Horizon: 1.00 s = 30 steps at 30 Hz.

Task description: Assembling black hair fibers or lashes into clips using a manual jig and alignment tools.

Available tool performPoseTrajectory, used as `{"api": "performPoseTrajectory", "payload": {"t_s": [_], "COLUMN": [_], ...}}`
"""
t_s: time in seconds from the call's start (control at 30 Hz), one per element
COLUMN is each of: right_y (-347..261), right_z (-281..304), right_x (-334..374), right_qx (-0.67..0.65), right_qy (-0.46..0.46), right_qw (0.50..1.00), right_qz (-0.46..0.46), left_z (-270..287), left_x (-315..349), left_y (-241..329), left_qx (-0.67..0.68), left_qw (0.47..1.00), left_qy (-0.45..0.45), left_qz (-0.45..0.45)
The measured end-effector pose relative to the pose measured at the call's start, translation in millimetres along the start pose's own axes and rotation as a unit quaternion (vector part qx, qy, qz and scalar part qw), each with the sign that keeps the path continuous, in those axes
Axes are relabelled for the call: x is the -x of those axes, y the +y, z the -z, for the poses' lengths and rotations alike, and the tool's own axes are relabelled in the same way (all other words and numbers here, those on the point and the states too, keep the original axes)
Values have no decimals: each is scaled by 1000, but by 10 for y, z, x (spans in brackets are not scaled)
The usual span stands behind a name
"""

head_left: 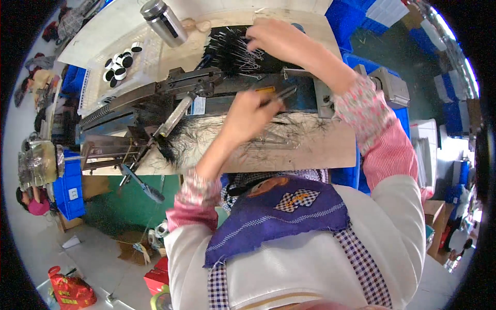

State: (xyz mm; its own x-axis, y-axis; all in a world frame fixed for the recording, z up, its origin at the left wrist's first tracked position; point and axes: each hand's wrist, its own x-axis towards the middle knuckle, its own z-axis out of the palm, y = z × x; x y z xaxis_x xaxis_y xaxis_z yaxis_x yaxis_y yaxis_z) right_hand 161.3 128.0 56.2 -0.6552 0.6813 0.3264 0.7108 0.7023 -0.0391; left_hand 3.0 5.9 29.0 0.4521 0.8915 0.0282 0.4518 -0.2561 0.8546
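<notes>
My left hand (250,116), slightly blurred, is closed in front of the machine bed. A thin bent metal wire (287,93) sticks out past its fingers. Further back, my right hand (274,39) is bent over a heap of small black-bristled wire brushes (225,51); its fingertips hang by the right side of the heap, and whether they grip a brush is hidden. Between me and the machine, several long wire pieces (271,140) lie on the wooden bench among loose black bristles (181,137).
A dark metal bench machine (175,82) with a long arm runs across the left. Behind it stand a white plastic basket (93,93) with several black-and-white rolls and a steel flask (164,23). Blue crates (70,188) flank the bench (330,150).
</notes>
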Motion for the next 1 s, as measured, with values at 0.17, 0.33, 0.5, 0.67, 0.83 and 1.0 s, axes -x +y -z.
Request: {"api": "performPoseTrajectory", "payload": {"t_s": [0.17,0.33,0.5,0.67,0.83,1.0], "right_y": [-171,-320,-496,-463,-516,-537], "right_z": [186,-53,-172,-290,-334,-363], "right_x": [563,419,336,240,62,86], "right_qx": [-171,-140,-189,-234,-272,-254], "right_qy": [-48,29,137,125,41,12], "right_qw": [983,983,963,959,959,967], "right_qz": [43,119,135,104,65,16], "left_z": [28,331,421,160,21,657], "left_x": [-394,-142,146,564,696,596], "left_y": [-286,-137,-233,-240,-724,-135], "left_qx": [13,-414,-468,-62,879,886], "left_qw": [999,895,839,868,448,458], "left_qy": [13,134,255,485,61,-22], "left_qz": [28,-97,-111,-80,152,71]}}
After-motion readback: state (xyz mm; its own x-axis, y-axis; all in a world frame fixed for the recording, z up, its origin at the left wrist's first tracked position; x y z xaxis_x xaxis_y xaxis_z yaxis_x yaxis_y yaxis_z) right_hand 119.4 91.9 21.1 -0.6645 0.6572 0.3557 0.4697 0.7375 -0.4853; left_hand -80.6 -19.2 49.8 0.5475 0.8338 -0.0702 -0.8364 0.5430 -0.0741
